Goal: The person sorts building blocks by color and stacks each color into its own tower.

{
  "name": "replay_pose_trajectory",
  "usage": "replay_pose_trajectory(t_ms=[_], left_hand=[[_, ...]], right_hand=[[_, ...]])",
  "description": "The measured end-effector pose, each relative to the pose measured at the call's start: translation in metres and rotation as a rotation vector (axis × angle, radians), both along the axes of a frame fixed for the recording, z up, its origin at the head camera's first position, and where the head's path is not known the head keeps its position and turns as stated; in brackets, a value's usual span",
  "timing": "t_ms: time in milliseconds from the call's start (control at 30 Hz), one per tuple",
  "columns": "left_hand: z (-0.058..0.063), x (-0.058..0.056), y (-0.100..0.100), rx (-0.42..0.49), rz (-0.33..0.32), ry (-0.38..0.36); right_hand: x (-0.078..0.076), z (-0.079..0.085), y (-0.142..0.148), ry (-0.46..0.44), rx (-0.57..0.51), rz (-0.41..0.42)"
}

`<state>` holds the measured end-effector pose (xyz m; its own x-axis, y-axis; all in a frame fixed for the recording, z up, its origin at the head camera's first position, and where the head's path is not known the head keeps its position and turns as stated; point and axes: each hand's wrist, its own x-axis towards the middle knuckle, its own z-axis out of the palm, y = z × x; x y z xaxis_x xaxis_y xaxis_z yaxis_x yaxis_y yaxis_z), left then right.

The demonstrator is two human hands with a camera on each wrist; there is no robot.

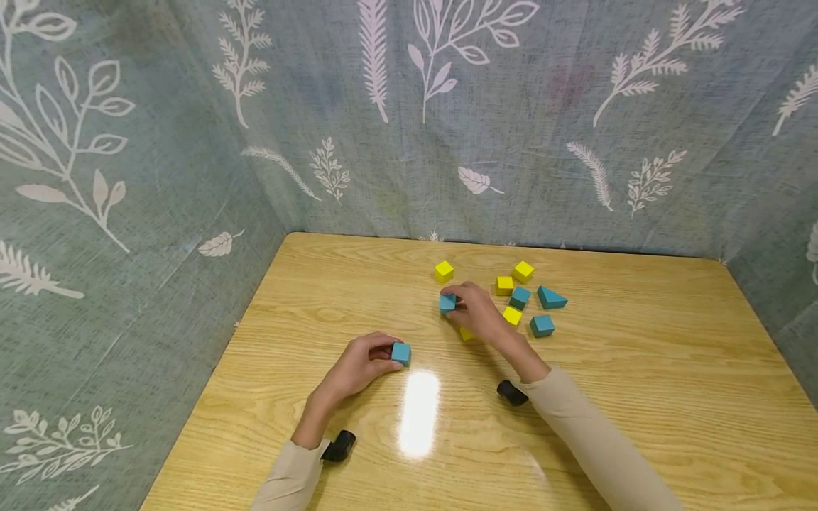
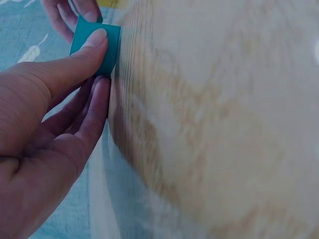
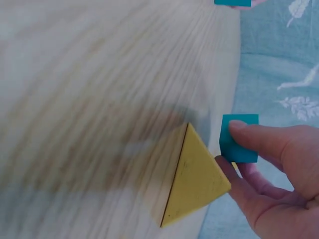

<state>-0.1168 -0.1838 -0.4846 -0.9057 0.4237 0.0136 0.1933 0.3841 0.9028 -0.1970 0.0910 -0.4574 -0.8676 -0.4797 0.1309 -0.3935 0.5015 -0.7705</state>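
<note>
My left hand pinches a blue cube between thumb and fingers, low over the front middle of the wooden table. Farther forward and to the right, my right hand grips another blue cube, the thumb laid against one face in the right wrist view. Below that wrist, a yellow triangular block stands on the table; in the head view the right hand partly hides it. A gap separates the two held cubes. In the left wrist view, the thumb covers part of the left cube.
Right of and beyond the right hand lie several yellow cubes, blue cubes and a blue triangular block. One yellow cube sits apart behind the hand. A leaf-patterned curtain borders the table.
</note>
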Motion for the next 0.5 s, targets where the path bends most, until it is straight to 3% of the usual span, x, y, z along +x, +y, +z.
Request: replay_pose_trajectory(t_ms=[233, 500], left_hand=[[0.001, 0.000, 0.000, 0.007, 0.002, -0.004], [-0.001, 0.000, 0.000, 0.015, 0.003, 0.002]], right_hand=[[0.014, -0.001, -0.004, -0.046, -0.030, -0.024], [0.029, -0.003, -0.007, -0.071, -0.065, 0.005]])
